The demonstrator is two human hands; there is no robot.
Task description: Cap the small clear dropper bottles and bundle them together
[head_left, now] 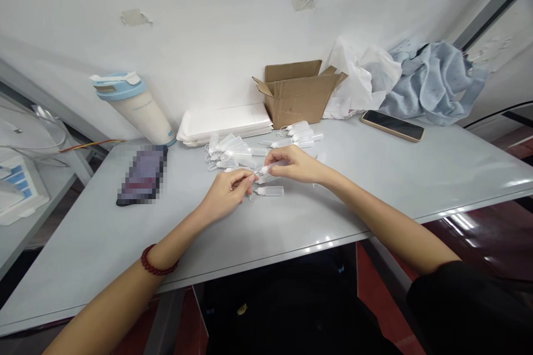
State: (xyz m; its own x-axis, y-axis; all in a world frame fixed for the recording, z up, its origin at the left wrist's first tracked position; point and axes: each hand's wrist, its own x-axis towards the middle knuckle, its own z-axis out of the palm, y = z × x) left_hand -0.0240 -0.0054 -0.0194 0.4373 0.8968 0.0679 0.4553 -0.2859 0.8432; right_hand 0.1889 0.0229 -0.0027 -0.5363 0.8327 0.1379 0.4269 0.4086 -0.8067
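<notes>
My right hand (pixel 293 163) is closed around a small translucent bottle (pixel 266 177) with a white tip, over the middle of the grey table (pixel 333 199). Fingers of my left hand (pixel 231 191) pinch at the bottle's tip end, where a thin metallic piece shows between the two hands. Just below them another small bottle (pixel 272 191) lies on its side, with a fine loop at its tip. Behind my hands is a pile of similar bottles (pixel 233 151), and a smaller group (pixel 300 133) lies to its right.
A stack of white envelopes (pixel 227 119) and an open cardboard box (pixel 297 97) stand by the wall. A tumbler (pixel 139 111) and a pixelated dark item (pixel 144 176) are left. White plastic bags (pixel 360 77), a phone (pixel 392 126) and light blue cloth (pixel 441 83) are right.
</notes>
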